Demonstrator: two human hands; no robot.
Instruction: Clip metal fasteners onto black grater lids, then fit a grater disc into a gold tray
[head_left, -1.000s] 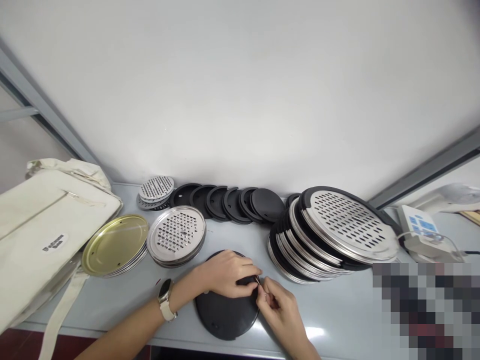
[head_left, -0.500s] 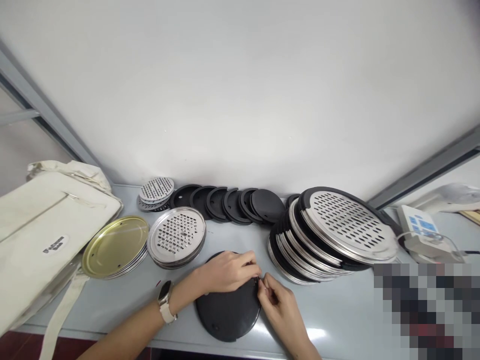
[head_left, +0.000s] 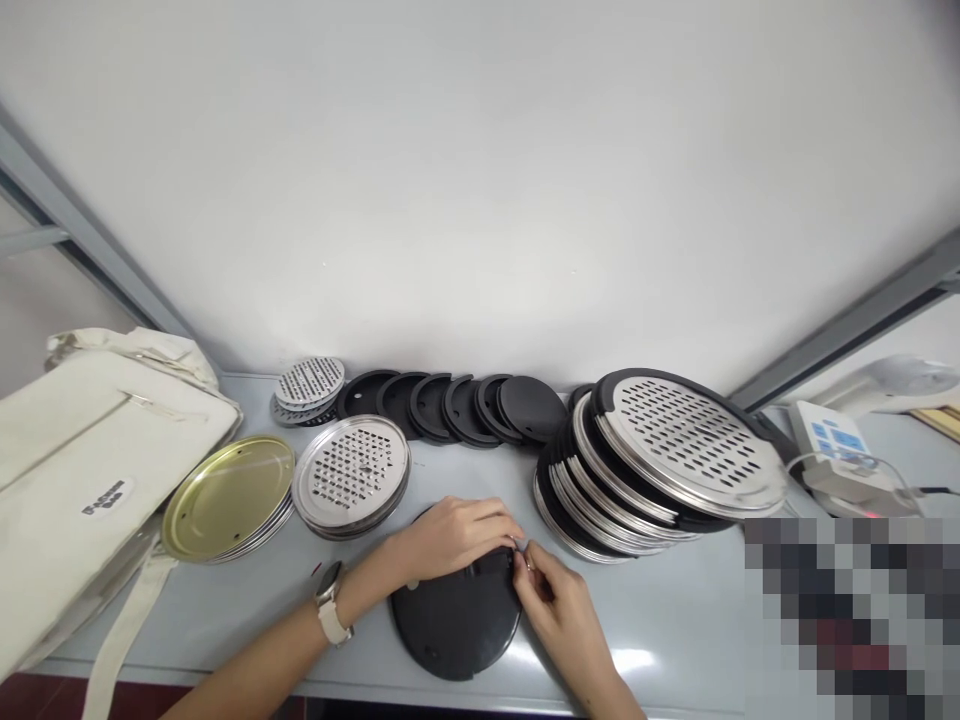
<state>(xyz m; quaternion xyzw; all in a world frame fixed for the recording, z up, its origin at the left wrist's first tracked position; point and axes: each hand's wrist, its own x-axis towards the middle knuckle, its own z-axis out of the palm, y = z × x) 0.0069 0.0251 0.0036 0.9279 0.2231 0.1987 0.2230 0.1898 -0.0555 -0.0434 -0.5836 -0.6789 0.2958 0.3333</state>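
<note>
A round black plate [head_left: 456, 625] lies on the table in front of me, its far part hidden under my hands. My left hand [head_left: 456, 535], with a watch on the wrist, reaches over the plate's far side, fingers together and curled over the rim. My right hand [head_left: 551, 592] is at the plate's right edge with thumb and forefinger pinched. A tiny shiny bit shows at those fingertips, too small to make out. The fingertips of both hands nearly meet at the upper right rim.
A tall stack of perforated metal discs and black rings [head_left: 690, 440] stands right. Left are metal grater discs [head_left: 352, 470], gold-coloured lids [head_left: 229, 497] and a cream bag [head_left: 90, 490]. Black plates [head_left: 534, 408] line the wall. A white device with blue labels [head_left: 838, 440] sits far right.
My left fingers have stretched slightly rightward over the rim, and my right fingertips have shifted a little along the edge. The plate stays in place; the view has tilted slightly.
</note>
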